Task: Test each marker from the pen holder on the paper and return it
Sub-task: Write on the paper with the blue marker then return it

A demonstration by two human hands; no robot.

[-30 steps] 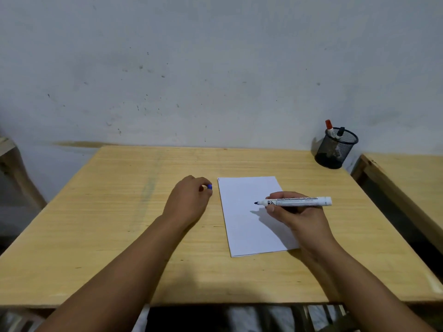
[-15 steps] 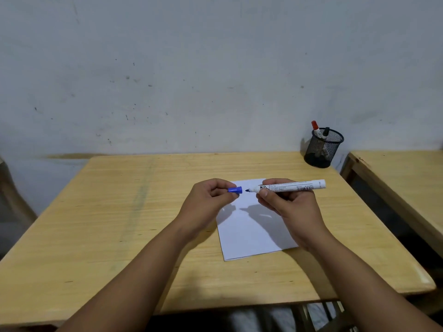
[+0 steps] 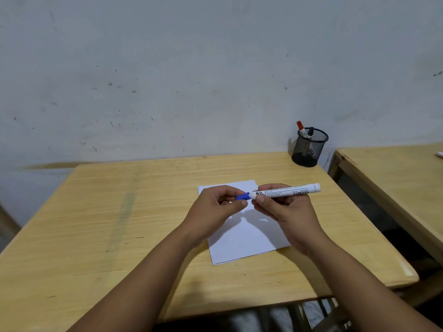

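Head view: my right hand (image 3: 285,212) grips the marker (image 3: 286,190) level above the paper (image 3: 249,238), long axis pointing left at the blue cap (image 3: 242,196) pinched in my left hand (image 3: 215,209). Pen holder (image 3: 309,148) stands beyond the paper, rightward, nearer my right hand.

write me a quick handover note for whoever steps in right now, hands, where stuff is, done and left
Left hand: pinching the blue cap against the marker's tip end.
Right hand: gripping the white marker, held level above the paper.
Pen holder: at the table's far right corner, with a red-capped marker and a black-capped marker inside.
Done: cap is at the tip; whether fully seated can't be told. No mark visible on the paper.
Left: return this marker to the holder, then test the other two.
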